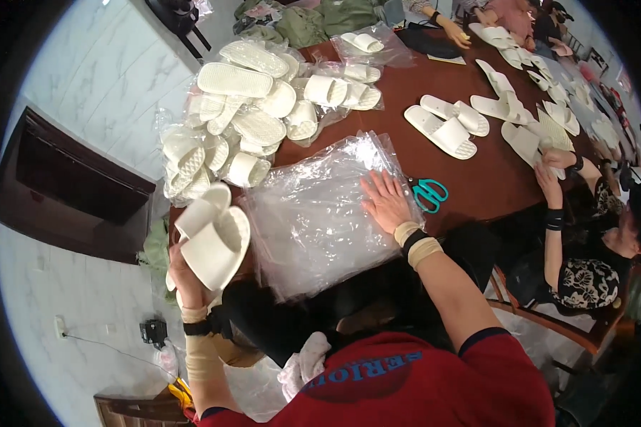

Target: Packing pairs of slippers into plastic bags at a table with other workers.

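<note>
Slippers in hand: a white pair (214, 240), soles together, gripped in the left hand (185, 274) off the worktop's near left corner.
Right hand (386, 203): fingers spread flat, pressing on the stack of clear plastic bags (313, 220) at the near edge of the brown worktop (491, 181).
Done, by the look of it: a heap of bagged slippers (242, 121) along the left edge.
Left: loose pairs (449, 128) toward the far right, where another person's hands (552, 167) work.
Nearby: teal scissors (429, 193), just beside the bags.
</note>
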A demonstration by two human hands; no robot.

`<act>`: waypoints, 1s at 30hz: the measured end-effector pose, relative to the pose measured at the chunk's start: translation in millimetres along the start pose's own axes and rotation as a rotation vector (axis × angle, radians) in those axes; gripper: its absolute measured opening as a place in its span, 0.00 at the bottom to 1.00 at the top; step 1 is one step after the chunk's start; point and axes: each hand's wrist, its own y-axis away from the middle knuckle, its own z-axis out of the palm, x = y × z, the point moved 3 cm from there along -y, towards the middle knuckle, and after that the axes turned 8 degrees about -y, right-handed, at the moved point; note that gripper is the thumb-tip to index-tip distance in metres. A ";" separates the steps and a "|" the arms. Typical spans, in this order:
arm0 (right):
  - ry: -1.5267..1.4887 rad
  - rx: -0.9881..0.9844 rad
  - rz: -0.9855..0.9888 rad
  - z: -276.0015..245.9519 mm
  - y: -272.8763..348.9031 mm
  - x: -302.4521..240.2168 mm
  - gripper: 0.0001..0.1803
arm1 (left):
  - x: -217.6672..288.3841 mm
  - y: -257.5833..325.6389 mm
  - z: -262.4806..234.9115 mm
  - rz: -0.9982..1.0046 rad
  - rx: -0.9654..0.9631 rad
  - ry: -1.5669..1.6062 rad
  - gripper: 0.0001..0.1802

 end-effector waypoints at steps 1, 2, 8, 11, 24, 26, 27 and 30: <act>0.013 -0.001 -0.006 -1.6 -0.4 -1.8 0.33 | 13.7 8.6 6.3 0.331 0.123 -0.457 0.17; 0.019 0.015 -0.019 -2.3 0.0 -0.9 0.33 | 26.1 19.7 27.7 0.656 0.243 -0.912 0.18; 0.093 -0.080 -0.036 10.1 -3.0 2.1 0.30 | -21.3 6.5 198.4 0.407 0.062 0.043 0.09; 0.046 -0.083 -0.071 11.1 -0.3 2.8 0.31 | -60.9 -12.8 223.1 0.951 0.157 -1.258 0.07; -1.188 0.189 0.244 -63.9 -25.7 31.3 0.16 | -82.6 37.8 211.2 0.351 -0.174 -0.713 0.11; -1.466 0.259 0.364 -99.4 -25.3 0.4 0.14 | -108.7 60.4 237.2 0.229 -0.398 -0.560 0.17; -1.454 0.261 0.351 -107.5 -21.8 -7.9 0.14 | -128.7 66.1 252.9 0.255 -0.503 -0.489 0.22; -1.626 0.298 0.345 -113.8 -8.9 -18.5 0.13 | -139.3 79.4 297.1 -0.194 -0.796 -0.117 0.36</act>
